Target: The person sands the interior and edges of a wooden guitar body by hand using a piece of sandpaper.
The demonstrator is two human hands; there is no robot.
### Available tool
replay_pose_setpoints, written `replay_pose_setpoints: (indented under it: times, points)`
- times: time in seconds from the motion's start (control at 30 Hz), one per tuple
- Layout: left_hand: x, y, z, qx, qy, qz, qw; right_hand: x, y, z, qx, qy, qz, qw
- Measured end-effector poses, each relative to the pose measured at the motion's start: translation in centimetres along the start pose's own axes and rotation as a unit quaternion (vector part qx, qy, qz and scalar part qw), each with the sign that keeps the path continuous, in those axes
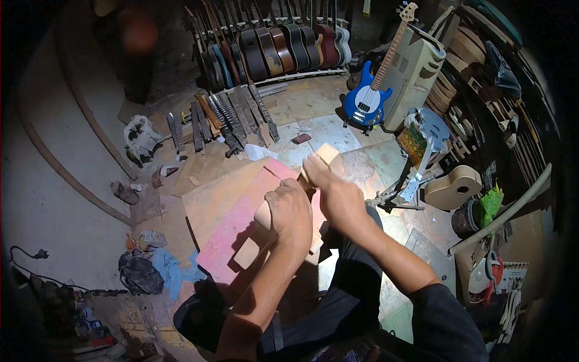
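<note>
Workshop floor [72, 199]; pink board [232, 232]; guitars [283, 45] racked behind.

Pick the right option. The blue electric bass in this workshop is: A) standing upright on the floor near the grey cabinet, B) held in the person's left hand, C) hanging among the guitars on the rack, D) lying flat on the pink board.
A: the blue bass stands upright on the floor with its neck leaning against the grey cabinet, apart from the rack of guitars.
</note>
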State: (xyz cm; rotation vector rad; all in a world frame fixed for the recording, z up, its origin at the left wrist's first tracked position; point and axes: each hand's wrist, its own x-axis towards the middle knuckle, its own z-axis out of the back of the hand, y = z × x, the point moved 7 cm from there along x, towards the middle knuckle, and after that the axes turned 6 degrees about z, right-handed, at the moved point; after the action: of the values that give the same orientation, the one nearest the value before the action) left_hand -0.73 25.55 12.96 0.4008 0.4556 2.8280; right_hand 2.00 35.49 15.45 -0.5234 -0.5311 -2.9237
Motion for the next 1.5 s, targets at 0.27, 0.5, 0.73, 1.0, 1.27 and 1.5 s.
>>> replay_pose_setpoints:
  times: [0.27, 0.5, 0.73, 1.0, 1.27, 1.5]
  points:
    - [0.9, -2.2, -2.0, -0.040, -0.051, -0.006, 0.998, -0.1, -2.2, 0.7, 0.087, 0.010, -0.036, 0.996]
    - [2.6, 3.0, -5.0, -0.070, 0.044, -0.009, 0.997, 2.2, 0.5, -4.7, 0.082, -0.021, -0.022, 0.996]
    - [-0.1, 1.1, -2.1, -0.083, -0.063, -0.073, 0.992, 0.4, -0.1, -4.3, 0.026, -0.082, -0.059, 0.995]
    - [1.0, 2.8, -3.3, -0.048, -0.021, -0.063, 0.997, 1.1, 1.5, -3.2, 0.031, -0.106, -0.011, 0.994]
    - [-0.4, 2.4, 1.8, -0.081, -0.016, -0.007, 0.997, 1.5, 0.4, -1.8, 0.099, 0.004, -0.050, 0.994]
    - [-1.0, 2.7, 1.7, -0.131, -0.114, -0.017, 0.985, -0.2, 1.2, -0.8, 0.071, -0.088, -0.033, 0.993]
